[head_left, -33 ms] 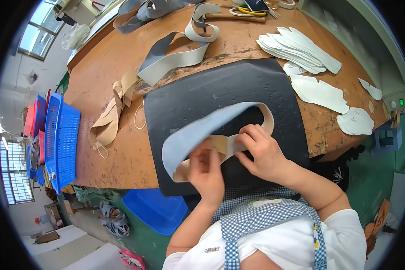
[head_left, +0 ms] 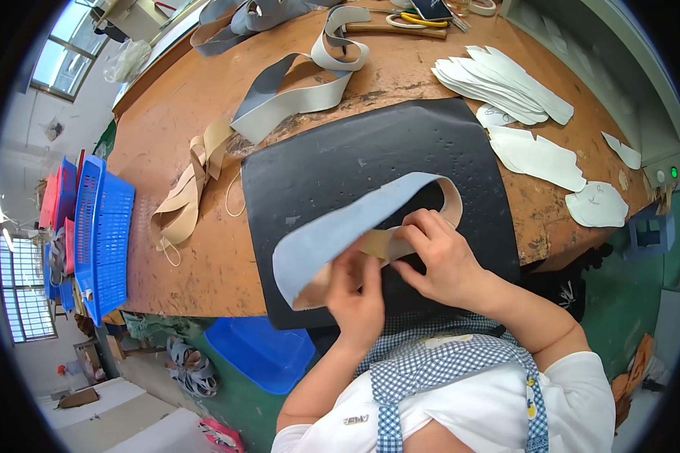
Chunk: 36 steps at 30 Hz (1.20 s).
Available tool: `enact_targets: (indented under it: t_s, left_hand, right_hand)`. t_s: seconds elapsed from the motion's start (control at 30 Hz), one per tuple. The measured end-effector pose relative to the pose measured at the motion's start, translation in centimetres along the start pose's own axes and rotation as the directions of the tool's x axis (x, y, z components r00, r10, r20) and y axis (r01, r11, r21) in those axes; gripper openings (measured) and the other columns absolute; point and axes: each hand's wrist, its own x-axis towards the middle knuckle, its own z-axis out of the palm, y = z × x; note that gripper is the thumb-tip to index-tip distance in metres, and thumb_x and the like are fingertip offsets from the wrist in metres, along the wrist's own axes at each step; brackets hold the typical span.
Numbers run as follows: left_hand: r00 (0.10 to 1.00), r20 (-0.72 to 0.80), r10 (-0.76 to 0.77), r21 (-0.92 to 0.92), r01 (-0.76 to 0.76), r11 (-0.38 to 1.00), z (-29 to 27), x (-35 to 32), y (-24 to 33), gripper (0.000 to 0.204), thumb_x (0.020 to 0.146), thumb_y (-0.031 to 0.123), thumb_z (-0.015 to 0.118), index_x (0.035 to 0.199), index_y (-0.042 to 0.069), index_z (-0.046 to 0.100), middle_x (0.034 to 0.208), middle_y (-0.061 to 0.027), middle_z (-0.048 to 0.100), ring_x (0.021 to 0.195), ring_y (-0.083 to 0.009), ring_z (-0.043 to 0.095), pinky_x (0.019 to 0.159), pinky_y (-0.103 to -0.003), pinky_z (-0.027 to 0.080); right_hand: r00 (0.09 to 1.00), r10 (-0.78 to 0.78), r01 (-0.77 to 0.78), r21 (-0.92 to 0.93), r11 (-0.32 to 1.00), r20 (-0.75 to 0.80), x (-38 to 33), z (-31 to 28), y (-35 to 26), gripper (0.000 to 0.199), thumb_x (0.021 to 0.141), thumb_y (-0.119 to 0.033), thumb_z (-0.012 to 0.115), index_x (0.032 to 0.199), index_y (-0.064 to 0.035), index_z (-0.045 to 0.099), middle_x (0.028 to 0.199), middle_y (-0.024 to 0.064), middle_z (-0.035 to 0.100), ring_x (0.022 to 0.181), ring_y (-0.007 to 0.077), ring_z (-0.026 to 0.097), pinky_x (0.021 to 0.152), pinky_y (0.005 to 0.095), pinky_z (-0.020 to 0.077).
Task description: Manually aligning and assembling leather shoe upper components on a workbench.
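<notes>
A long strip (head_left: 332,220), light blue outside and beige inside, loops over a black mat (head_left: 317,166) on the table in front of me. My left hand (head_left: 357,298) pinches the near side of this loop, its fingertips partly hidden behind the material. From the right, my right hand (head_left: 440,253) grips the same near side between thumb and fingers. Between the two hands a tan patch (head_left: 375,242) shows at the strip. Whether it is a separate piece or part of the loop I cannot tell.
Tan strips (head_left: 181,204) with thin cord lie left of the mat. Behind it are a grey-white strip (head_left: 287,102) and a hammer (head_left: 397,30). White cut pieces (head_left: 506,87) are stacked at the right. A blue basket (head_left: 102,234) stands at the left; a blue tub (head_left: 261,351) is below the table edge.
My left hand has shifted slightly right, closer to my right hand. The loop has tilted a little with it, and less of the tan patch shows. My right hand has hardly moved.
</notes>
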Motion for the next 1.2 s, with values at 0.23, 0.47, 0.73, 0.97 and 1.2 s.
enact_targets:
  t_s: [0.23,0.47,0.73,0.97,1.2]
  left_hand:
    - [0.934,0.27,0.236,0.28,-0.311,0.908,-1.4,0.5,-0.1,0.049,0.097,-0.009,0.043,0.144,-0.003,0.031,0.142,-0.0245,0.049,0.132,-0.0331,0.052,0.11,-0.041,0.041]
    - [0.772,0.627,0.099,0.605,-0.564,0.562,-1.4,0.3,0.1,0.074,0.091,0.019,0.065,0.15,-0.009,0.03,0.155,-0.0274,0.033,0.145,-0.0436,0.03,0.119,-0.053,0.024]
    - [0.765,0.644,-0.012,0.681,-0.566,0.465,-1.2,-0.1,0.0,0.09,0.088,0.039,0.068,0.151,-0.01,0.025,0.153,-0.0293,0.033,0.142,-0.0458,0.03,0.116,-0.054,0.026]
    - [0.744,0.668,-0.01,0.689,-0.614,0.384,-1.2,0.0,-0.1,0.089,0.089,0.043,0.066,0.151,-0.008,0.028,0.153,-0.0261,0.034,0.142,-0.0434,0.031,0.114,-0.054,0.027]
    - [0.726,0.681,-0.096,0.691,-0.594,0.411,-1.3,0.0,0.3,0.077,0.095,0.043,0.057,0.155,0.003,0.029,0.162,-0.0244,0.019,0.15,-0.0437,0.014,0.121,-0.054,0.009]
  right_hand:
    - [0.993,0.084,-0.082,0.023,0.996,-0.077,-0.2,0.9,0.7,0.03,0.08,-0.007,0.075,0.104,0.0028,0.06,0.099,0.0172,0.06,0.088,0.0337,0.063,0.074,0.0384,0.0529]
    - [0.974,0.143,-0.145,0.004,0.989,-0.175,-1.1,0.0,-0.7,0.02,0.082,0.002,0.067,0.101,0.0029,0.061,0.093,0.0161,0.061,0.086,0.033,0.063,0.075,0.0392,0.0527]
    - [0.959,0.242,-0.232,0.079,0.969,-0.151,-0.3,-0.3,0.7,0.009,0.083,0.005,0.067,0.09,0.0034,0.063,0.08,0.0125,0.064,0.071,0.0269,0.067,0.062,0.0347,0.0539]
    - [0.966,0.225,-0.228,-0.015,0.973,-0.127,0.1,-0.3,0.8,0.007,0.081,0.005,0.067,0.087,0.003,0.063,0.079,0.0137,0.064,0.07,0.0286,0.067,0.06,0.036,0.0538]
    - [0.975,0.198,-0.206,-0.075,0.976,-0.099,0.2,-0.2,0.8,0.008,0.08,0.002,0.068,0.085,0.0021,0.062,0.079,0.014,0.064,0.071,0.0299,0.067,0.061,0.0378,0.0537]
